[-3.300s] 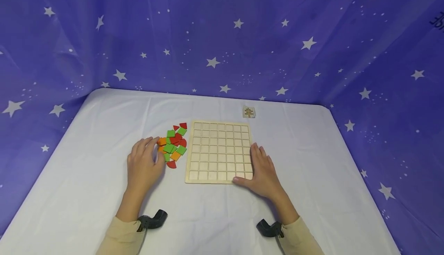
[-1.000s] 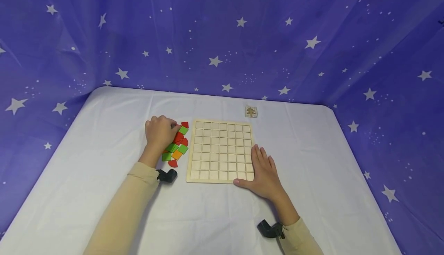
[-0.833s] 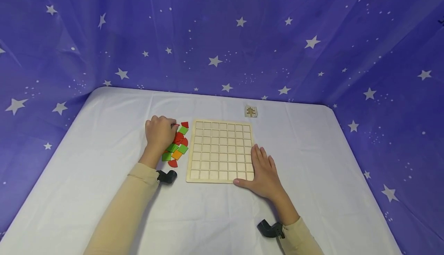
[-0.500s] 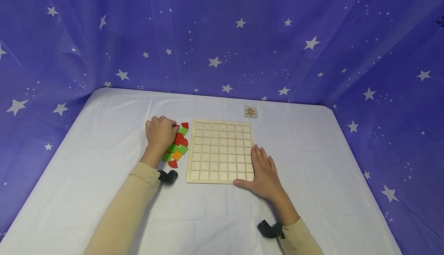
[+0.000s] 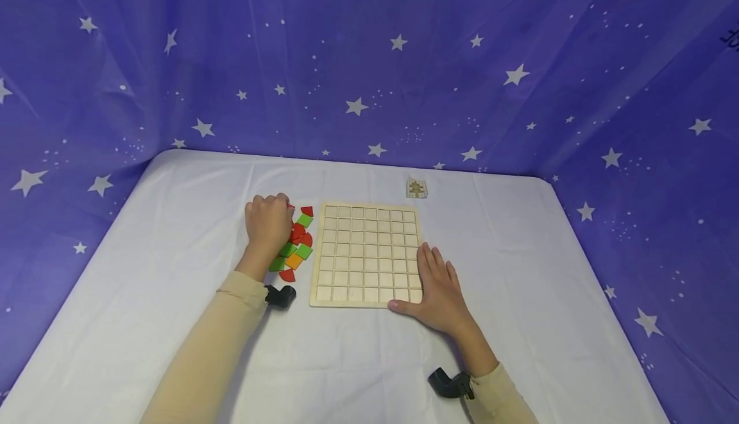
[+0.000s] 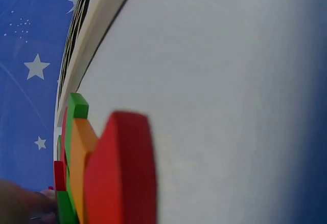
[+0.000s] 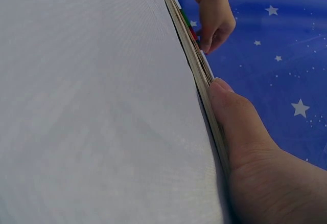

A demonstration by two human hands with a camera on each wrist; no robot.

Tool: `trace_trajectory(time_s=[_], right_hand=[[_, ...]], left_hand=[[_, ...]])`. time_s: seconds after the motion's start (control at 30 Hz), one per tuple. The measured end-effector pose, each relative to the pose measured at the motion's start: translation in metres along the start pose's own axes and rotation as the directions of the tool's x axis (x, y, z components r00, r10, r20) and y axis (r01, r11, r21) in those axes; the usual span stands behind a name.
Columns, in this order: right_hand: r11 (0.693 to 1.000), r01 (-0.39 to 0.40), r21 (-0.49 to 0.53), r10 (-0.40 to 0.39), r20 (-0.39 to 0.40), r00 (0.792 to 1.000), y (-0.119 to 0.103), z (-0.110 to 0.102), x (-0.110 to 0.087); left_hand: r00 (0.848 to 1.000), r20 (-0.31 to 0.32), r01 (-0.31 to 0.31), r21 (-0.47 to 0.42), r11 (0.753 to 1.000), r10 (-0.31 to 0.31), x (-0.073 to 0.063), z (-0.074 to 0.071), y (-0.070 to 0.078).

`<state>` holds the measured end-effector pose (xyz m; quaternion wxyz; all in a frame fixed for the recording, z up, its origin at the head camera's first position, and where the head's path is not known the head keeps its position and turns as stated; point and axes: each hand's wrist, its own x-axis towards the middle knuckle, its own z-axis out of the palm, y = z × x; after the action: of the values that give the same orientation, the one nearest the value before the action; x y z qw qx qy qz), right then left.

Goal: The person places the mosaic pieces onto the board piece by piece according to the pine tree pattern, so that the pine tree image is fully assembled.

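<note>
My left hand [image 5: 268, 224] is over the left side of a pile of flat coloured tiles, its fingers curled down. A bit of a red tile [image 5: 290, 206] shows at its fingertips, apparently pinched; most of it is hidden. Green tiles [image 5: 304, 220], red quarter-round tiles [image 5: 287, 276] and an orange tile [image 5: 294, 261] lie beside that hand. Right of the pile lies a wooden grid board [image 5: 371, 252] with square recesses. My right hand [image 5: 441, 292] rests on the board's near right corner, fingers straight along the side and thumb at the front edge.
Behind the board, a small square card [image 5: 416, 188] with a brown tree-like pattern lies on the white tablecloth [image 5: 554, 296]. A purple star-printed curtain [image 5: 323, 58] stands around the table's back and sides. A dark wrist mount [image 5: 281, 296] sits on each forearm.
Over these seconds my left hand has moved from the pile's left side forward and right, its fingers curling down at the red tile. My right hand stays on the board.
</note>
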<state>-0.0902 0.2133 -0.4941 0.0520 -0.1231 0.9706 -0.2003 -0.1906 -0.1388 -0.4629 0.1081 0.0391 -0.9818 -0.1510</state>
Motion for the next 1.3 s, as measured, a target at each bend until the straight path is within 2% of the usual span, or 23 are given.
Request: trace_trajectory(time_s=[0.23, 0.4, 0.53, 0.63, 0.7, 0.83, 1.03, 1.3], right_hand=[[1.0, -0.002, -0.007, 0.002, 0.006, 1.0, 0.002, 0.001, 0.0], [1.0, 0.014, -0.009, -0.014, -0.008, 1.0, 0.003, 0.001, 0.0], [1.0, 0.016, -0.01, -0.016, -0.007, 1.0, 0.002, 0.0, 0.0], [1.0, 0.008, -0.014, -0.008, 0.0, 1.0, 0.001, -0.001, 0.0], [1.0, 0.004, -0.012, -0.004, 0.005, 1.0, 0.0, -0.002, 0.0], [1.0, -0.001, 0.001, 0.001, 0.008, 1.0, -0.001, -0.003, 0.0], [1.0, -0.004, -0.004, 0.004, 0.013, 1.0, -0.002, -0.005, 0.0], [1.0, 0.0, -0.003, 0.0, 0.01, 1.0, -0.001, -0.003, -0.001]], left_hand=[[0.999, -0.035, -0.004, -0.065, 0.998, 0.002, 0.001, -0.002, 0.002], [0.996, -0.042, -0.086, -0.156, 0.984, 0.08, 0.003, -0.006, 0.014], [0.982, 0.039, -0.168, -0.29, 0.942, 0.187, 0.004, -0.006, 0.029], [0.961, 0.107, -0.197, -0.384, 0.902, 0.256, 0.004, -0.006, 0.044], [0.95, 0.125, -0.213, -0.409, 0.887, 0.286, 0.004, -0.005, 0.054], [0.933, 0.119, -0.269, -0.395, 0.878, 0.34, 0.006, -0.001, 0.073], [0.912, 0.131, -0.329, -0.333, 0.884, 0.389, 0.01, 0.01, 0.094], [0.907, 0.116, -0.37, -0.236, 0.899, 0.404, 0.008, 0.033, 0.107]])
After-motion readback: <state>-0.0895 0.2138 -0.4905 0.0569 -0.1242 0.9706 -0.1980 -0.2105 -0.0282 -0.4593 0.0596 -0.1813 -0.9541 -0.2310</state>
